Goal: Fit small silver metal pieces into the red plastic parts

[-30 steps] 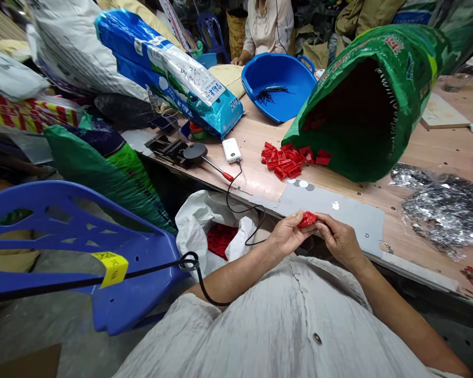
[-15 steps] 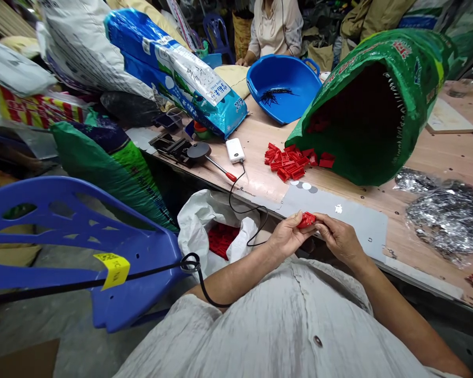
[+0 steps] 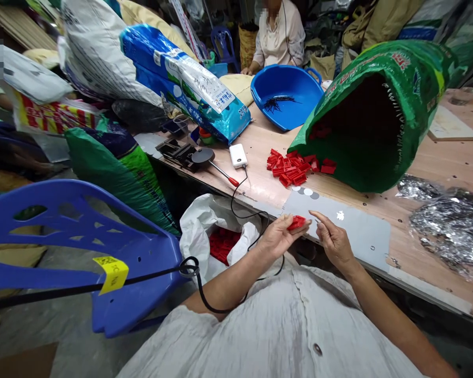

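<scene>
My left hand is closed on a red plastic piece, held near the table's front edge. Just to the right of it is my right hand, index finger stretched toward the piece and the other fingers curled. Something thin and small seems to sit by its fingertips, too small to name. Beyond the hands a pile of similar red plastic pieces spills from the mouth of a green sack. A white bag below the table edge, left of my left hand, holds more red pieces.
A grey sheet lies along the table edge. Behind stand a blue basin with dark thin strips, a white power bank on a cable, and a red-handled lever tool. Clear bags of shiny parts lie right. A person sits opposite; a blue chair stands left.
My right hand has drawn away from the red plastic piece, which both hands were touching. My left hand has shifted slightly left with it. The whole view has tilted a little.
</scene>
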Demonstrator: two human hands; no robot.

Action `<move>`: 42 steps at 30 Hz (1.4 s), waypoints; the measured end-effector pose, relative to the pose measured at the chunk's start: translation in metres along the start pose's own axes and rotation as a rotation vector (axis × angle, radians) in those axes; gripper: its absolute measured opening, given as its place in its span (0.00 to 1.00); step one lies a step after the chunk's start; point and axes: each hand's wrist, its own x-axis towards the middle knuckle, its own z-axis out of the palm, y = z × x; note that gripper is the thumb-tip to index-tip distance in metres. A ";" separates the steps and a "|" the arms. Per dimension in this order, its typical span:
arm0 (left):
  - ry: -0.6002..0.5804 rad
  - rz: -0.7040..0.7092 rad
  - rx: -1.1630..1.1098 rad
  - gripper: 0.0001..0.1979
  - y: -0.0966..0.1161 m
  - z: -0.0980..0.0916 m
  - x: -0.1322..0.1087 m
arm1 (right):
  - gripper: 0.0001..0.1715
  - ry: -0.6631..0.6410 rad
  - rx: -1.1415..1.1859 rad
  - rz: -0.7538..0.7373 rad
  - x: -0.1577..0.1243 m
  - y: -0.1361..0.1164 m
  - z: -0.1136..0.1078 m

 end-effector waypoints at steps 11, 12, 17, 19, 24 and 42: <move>0.178 0.074 1.170 0.14 0.154 -0.098 -0.091 | 0.24 0.102 -0.141 0.059 -0.013 0.046 -0.026; 0.200 0.095 1.202 0.16 0.158 -0.095 -0.092 | 0.24 0.102 -0.155 0.058 -0.014 0.046 -0.025; -0.046 0.119 1.210 0.16 0.147 -0.051 -0.050 | 0.23 0.118 -0.269 0.002 -0.017 0.045 -0.015; -0.126 0.255 1.224 0.20 0.137 -0.029 -0.015 | 0.22 0.146 -0.311 -0.041 -0.019 0.048 -0.010; -0.141 0.616 1.477 0.43 0.132 0.005 0.101 | 0.18 0.212 -0.361 -0.203 -0.022 0.059 -0.002; 0.055 0.313 1.950 0.24 0.159 -0.005 0.251 | 0.15 0.239 -0.375 -0.271 -0.022 0.063 0.005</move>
